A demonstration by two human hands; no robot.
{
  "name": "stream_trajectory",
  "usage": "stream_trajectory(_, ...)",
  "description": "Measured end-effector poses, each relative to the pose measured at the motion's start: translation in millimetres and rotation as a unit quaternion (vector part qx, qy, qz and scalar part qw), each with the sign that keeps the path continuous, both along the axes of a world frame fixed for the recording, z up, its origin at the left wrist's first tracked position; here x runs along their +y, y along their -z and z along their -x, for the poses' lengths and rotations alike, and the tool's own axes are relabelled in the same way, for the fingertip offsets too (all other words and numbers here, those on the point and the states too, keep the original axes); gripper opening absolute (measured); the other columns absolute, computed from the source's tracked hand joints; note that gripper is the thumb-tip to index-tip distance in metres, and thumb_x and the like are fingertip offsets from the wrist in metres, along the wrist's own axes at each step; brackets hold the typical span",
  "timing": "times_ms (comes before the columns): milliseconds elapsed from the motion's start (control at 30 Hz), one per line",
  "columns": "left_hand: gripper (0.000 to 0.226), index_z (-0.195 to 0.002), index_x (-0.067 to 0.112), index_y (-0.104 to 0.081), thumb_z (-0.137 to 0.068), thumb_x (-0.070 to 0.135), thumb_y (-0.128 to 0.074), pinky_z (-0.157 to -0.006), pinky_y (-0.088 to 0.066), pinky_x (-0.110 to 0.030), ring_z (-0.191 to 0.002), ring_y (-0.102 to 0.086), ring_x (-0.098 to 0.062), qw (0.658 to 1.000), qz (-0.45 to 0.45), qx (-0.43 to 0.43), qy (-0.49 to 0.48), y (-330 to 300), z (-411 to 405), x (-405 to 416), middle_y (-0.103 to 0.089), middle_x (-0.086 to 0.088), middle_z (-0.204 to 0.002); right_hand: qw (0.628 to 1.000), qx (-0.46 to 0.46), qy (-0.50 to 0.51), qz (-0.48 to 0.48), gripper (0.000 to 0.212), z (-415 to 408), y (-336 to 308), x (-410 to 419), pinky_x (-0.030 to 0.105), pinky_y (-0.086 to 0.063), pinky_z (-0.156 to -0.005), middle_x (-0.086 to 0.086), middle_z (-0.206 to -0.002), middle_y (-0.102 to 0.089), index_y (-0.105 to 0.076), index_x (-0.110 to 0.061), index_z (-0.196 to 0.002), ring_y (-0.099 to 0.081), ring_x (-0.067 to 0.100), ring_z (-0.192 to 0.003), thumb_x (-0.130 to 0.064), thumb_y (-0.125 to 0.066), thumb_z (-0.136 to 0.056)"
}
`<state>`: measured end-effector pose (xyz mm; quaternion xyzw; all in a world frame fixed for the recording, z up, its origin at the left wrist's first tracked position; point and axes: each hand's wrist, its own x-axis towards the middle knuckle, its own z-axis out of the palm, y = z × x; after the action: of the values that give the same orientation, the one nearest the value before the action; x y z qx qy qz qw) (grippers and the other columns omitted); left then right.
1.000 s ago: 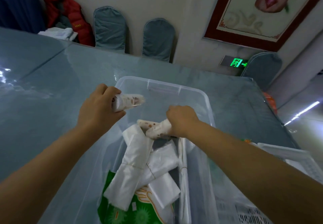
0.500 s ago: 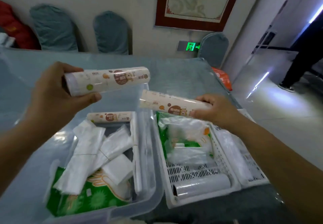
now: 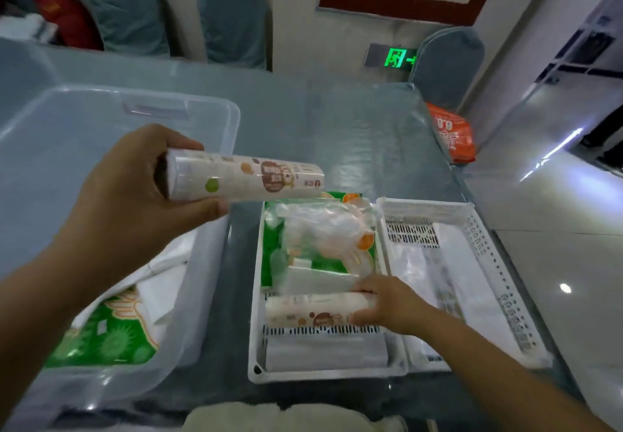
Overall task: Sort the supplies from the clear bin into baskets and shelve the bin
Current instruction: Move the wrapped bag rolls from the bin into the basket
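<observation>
My left hand (image 3: 135,202) grips a printed roll (image 3: 246,177) in the air above the right wall of the clear bin (image 3: 205,263). Inside the bin lie white folded bags (image 3: 165,283) and a green packet (image 3: 108,337). My right hand (image 3: 384,303) holds a second printed roll (image 3: 310,310) down inside the left white basket (image 3: 258,297), in front of a green packet of clear gloves (image 3: 320,236). A plain white roll (image 3: 323,350) lies at that basket's near end.
A second white basket (image 3: 499,263) with pale bags stands to the right, touching the first. An orange packet (image 3: 451,131) lies at the table's far right corner. Padded chairs (image 3: 232,17) line the wall. The table's right edge drops to the floor.
My right hand has moved down from the air into the left basket with its roll. My left hand has shifted right with its roll. The view has turned right.
</observation>
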<state>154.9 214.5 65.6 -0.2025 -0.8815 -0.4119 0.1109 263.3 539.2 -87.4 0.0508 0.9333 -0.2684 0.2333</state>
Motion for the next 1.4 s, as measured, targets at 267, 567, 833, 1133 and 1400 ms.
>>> stream_trajectory(267,0.056,-0.098,0.036,-0.044,-0.057,0.032,-0.083,-0.053,-0.042,-0.023,-0.068,-0.056,-0.008,0.996,0.028,-0.028,-0.077,18,-33,48,-0.052,0.013,-0.089,0.974,0.115,-0.173,-0.092,0.037,3,44,7,0.031,-0.045,-0.08,-0.003,-0.1,-0.066,-0.063,-0.027,-0.099,-0.06,0.017,-0.09,-0.054,-0.059,-0.074)
stream_trajectory(567,0.06,-0.112,0.022,-0.048,-0.063,0.024,-0.082,-0.055,-0.032,-0.008,-0.069,-0.049,-0.007,0.983,0.158,-0.031,-0.086,35,-52,76,-0.044,0.007,-0.1,0.941,0.272,-0.166,-0.116,0.031,45,43,8,0.038,-0.044,-0.084,0.012,-0.101,-0.066,-0.065,-0.007,-0.103,-0.057,0.031,-0.097,-0.027,-0.064,-0.08)
stream_trajectory(833,0.055,-0.113,0.017,-0.053,-0.066,0.009,-0.079,-0.055,-0.028,-0.009,-0.072,-0.046,-0.014,0.969,0.227,-0.026,-0.091,54,-67,80,-0.051,-0.009,-0.114,0.961,0.223,-0.124,-0.11,0.011,48,50,4,0.035,-0.046,-0.074,0.005,-0.071,-0.063,-0.063,-0.013,-0.064,-0.054,0.024,-0.075,-0.019,-0.06,-0.073)
stream_trajectory(1133,0.056,-0.092,0.043,-0.045,-0.064,0.008,-0.079,-0.054,-0.048,-0.012,-0.084,-0.058,-0.006,0.973,0.008,-0.231,-0.028,137,-59,92,-0.048,0.01,-0.104,0.939,0.296,0.176,-0.01,0.015,60,-1,73,0.025,-0.034,-0.051,-0.001,-0.06,-0.054,-0.047,-0.016,-0.063,-0.047,0.019,-0.057,-0.015,-0.061,-0.067)
stream_trajectory(1400,0.048,-0.095,0.038,-0.053,-0.065,0.007,-0.075,-0.058,-0.055,-0.019,-0.079,-0.065,-0.01,0.924,-0.007,-0.373,0.086,196,-31,113,-0.061,0.0,-0.098,0.918,0.326,0.227,0.014,0.01,46,-9,92,0.031,-0.037,-0.053,-0.004,-0.062,-0.054,-0.052,-0.017,-0.067,-0.048,0.018,-0.059,-0.014,-0.061,-0.071)
